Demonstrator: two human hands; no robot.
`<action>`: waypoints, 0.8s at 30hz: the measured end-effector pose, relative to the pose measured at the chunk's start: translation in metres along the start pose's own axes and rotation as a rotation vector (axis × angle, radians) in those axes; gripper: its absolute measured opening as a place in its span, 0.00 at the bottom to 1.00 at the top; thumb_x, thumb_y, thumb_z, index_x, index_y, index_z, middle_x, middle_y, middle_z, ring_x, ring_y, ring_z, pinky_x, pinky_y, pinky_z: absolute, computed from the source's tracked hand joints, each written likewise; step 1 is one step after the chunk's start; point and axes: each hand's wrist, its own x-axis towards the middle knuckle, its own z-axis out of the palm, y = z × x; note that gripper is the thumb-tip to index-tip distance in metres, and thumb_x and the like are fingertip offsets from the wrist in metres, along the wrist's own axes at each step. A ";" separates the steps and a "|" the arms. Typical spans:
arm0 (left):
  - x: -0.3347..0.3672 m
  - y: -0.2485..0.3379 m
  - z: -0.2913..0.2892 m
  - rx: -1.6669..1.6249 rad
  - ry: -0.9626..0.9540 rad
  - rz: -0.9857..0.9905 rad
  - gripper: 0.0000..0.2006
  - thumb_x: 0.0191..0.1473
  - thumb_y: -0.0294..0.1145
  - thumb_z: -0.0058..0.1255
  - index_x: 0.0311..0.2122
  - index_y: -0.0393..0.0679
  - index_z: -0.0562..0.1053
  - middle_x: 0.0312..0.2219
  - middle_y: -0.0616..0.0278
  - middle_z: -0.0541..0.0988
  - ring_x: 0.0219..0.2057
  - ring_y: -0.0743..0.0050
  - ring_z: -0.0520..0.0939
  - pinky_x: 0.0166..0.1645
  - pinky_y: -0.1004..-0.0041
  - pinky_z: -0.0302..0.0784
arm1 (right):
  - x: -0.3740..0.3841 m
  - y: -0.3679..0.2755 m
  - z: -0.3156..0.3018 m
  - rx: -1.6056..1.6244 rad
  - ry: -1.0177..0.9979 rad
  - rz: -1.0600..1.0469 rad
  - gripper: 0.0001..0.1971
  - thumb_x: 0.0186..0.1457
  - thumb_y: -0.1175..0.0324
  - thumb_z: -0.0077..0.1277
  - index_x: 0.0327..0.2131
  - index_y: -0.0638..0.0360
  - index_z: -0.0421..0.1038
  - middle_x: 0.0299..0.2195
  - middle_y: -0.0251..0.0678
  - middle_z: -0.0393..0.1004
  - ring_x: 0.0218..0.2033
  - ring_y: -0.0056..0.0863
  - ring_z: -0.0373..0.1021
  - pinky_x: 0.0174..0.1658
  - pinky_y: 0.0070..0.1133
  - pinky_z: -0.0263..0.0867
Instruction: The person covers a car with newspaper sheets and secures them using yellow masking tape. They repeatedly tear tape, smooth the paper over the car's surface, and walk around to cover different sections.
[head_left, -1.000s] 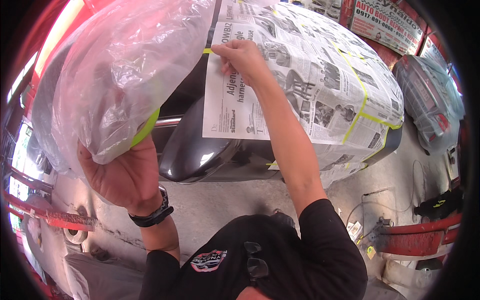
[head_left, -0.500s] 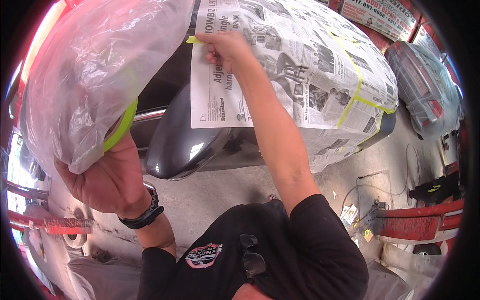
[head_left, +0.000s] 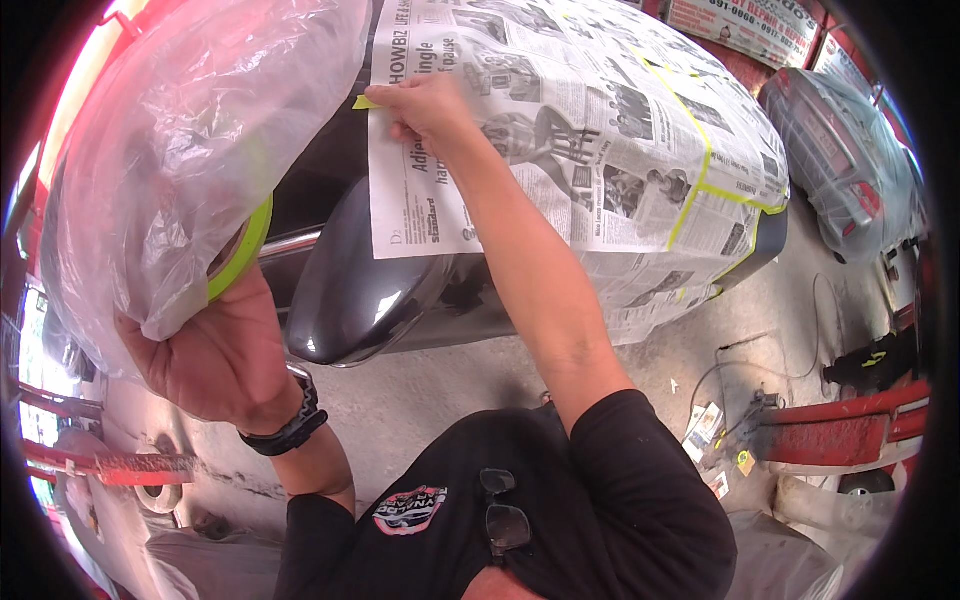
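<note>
My left hand (head_left: 215,350), palm turned up, holds a roll of yellow-green masking tape (head_left: 247,250). Clear plastic sheeting (head_left: 180,120) drapes over its fingers and partly hides the roll. My right hand (head_left: 430,110) has its fingers curled at the left edge of a newspaper sheet (head_left: 420,215). Thumb and forefinger pinch a short tape strip (head_left: 363,102) that sticks out past that edge. Newspaper covers the front of a dark car, with yellow-green tape lines (head_left: 703,160) along its seams. Below the sheet's lower left corner, the glossy dark side mirror (head_left: 360,285) is bare.
Another car (head_left: 845,160), wrapped in plastic, stands at the far right. A red metal beam (head_left: 830,435) juts in at the right, near a hose (head_left: 820,330) and paper scraps (head_left: 705,425) on the concrete floor. A second red beam (head_left: 145,468) is at lower left.
My right hand has shifted slightly left and down in the view, still pinching the strip at the paper's edge. The car and newspaper also sit a little further left in the view.
</note>
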 end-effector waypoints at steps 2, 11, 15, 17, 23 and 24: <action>0.000 0.000 -0.001 0.012 -0.012 -0.009 0.28 0.60 0.36 0.44 0.63 0.36 0.57 0.62 0.43 0.59 0.63 0.42 0.61 0.68 0.41 0.46 | 0.008 0.008 0.007 -0.013 0.026 -0.046 0.13 0.46 0.66 0.66 0.20 0.62 0.71 0.14 0.32 0.68 0.11 0.21 0.64 0.14 0.21 0.58; -0.006 0.005 0.002 -0.009 0.051 -0.009 0.29 0.60 0.37 0.43 0.63 0.36 0.57 0.62 0.44 0.59 0.63 0.43 0.60 0.68 0.41 0.43 | 0.021 0.021 0.026 -0.665 0.310 -0.245 0.15 0.44 0.63 0.66 0.27 0.68 0.77 0.24 0.47 0.78 0.25 0.37 0.77 0.32 0.31 0.73; -0.023 0.007 0.006 -0.092 0.132 -0.008 0.28 0.60 0.38 0.42 0.63 0.37 0.56 0.63 0.45 0.58 0.65 0.46 0.57 0.69 0.41 0.41 | 0.002 0.007 0.032 -0.947 0.370 -0.323 0.18 0.46 0.59 0.65 0.31 0.68 0.78 0.29 0.49 0.79 0.31 0.38 0.77 0.37 0.32 0.72; -0.032 0.008 0.010 -0.105 0.186 -0.008 0.28 0.61 0.38 0.41 0.63 0.37 0.56 0.63 0.45 0.58 0.66 0.48 0.56 0.69 0.41 0.41 | -0.011 -0.003 0.020 -0.943 0.366 -0.255 0.17 0.46 0.60 0.65 0.31 0.67 0.78 0.34 0.48 0.79 0.36 0.44 0.77 0.40 0.34 0.72; -0.063 -0.012 0.007 -0.051 0.299 -0.073 0.26 0.63 0.39 0.38 0.62 0.36 0.58 0.62 0.47 0.61 0.64 0.50 0.60 0.68 0.45 0.49 | -0.054 0.014 -0.042 -0.930 0.346 -0.569 0.10 0.51 0.66 0.57 0.27 0.64 0.75 0.26 0.49 0.77 0.31 0.48 0.74 0.35 0.35 0.69; -0.073 -0.017 0.005 -0.036 0.340 -0.078 0.25 0.63 0.39 0.37 0.62 0.36 0.59 0.61 0.47 0.62 0.63 0.51 0.62 0.68 0.46 0.51 | -0.079 0.022 -0.042 -0.837 0.188 -0.570 0.09 0.53 0.67 0.55 0.27 0.65 0.74 0.23 0.50 0.74 0.29 0.49 0.73 0.34 0.37 0.67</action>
